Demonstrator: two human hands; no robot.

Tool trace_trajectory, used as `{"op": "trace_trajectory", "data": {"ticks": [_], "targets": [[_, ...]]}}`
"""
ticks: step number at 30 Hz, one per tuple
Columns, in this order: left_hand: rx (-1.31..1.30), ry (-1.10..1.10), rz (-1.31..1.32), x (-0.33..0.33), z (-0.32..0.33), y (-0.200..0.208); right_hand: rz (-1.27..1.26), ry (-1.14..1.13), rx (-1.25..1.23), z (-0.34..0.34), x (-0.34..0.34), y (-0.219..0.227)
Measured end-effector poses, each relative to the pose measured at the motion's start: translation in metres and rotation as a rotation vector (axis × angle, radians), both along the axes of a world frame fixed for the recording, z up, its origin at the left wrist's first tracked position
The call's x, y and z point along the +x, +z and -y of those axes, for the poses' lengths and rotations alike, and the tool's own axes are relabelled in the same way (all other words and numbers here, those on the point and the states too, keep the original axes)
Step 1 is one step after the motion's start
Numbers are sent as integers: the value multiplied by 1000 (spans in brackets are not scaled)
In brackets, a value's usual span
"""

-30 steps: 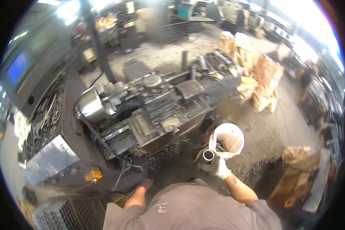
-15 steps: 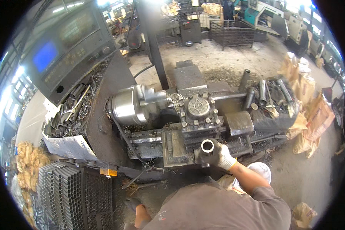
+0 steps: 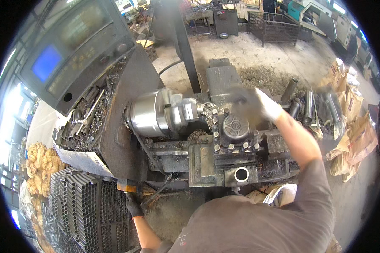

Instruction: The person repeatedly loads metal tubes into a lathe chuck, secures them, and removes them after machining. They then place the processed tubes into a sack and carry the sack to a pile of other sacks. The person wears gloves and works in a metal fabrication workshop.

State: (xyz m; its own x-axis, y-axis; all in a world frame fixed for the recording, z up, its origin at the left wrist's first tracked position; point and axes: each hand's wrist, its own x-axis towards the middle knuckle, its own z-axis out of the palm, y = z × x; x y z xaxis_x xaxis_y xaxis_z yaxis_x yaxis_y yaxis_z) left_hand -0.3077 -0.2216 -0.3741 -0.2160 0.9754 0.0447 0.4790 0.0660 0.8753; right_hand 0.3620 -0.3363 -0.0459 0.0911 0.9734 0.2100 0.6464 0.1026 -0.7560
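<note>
In the head view, my right hand (image 3: 257, 104) is a gloved blur right of centre, over the upper right of a round-capped tool post (image 3: 235, 127); I cannot tell how far open it is or whether it has hold of anything. My left hand (image 3: 134, 205), dark-gloved at lower left, sits just below an orange box (image 3: 126, 185), and I can't make out its grip either. A metal tube (image 3: 241, 180) stands open end up beneath the tool post, right of centre. A silvery chuck (image 3: 145, 114) shows left of centre; stacked tubes (image 3: 74, 206) fill the lower left.
</note>
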Motion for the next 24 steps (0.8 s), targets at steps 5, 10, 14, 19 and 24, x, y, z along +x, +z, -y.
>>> {"op": "trace_trajectory", "data": {"ticks": [5, 10, 14, 19, 24], "targets": [[131, 318, 51, 15, 4, 2, 287, 56, -669, -113, 3, -22], [121, 36, -3, 2, -1, 9, 203, 278, -970, -180, -2, -89], [414, -19, -550, 6, 11, 3, 713, 585, -138, -183, 34, -105], [25, 339, 305, 53, 82, -25, 664, 67, -175, -142, 99, -52], [-551, 252, 209, 52, 150, -76, 962, 74, -628, -98, 129, -71]]}}
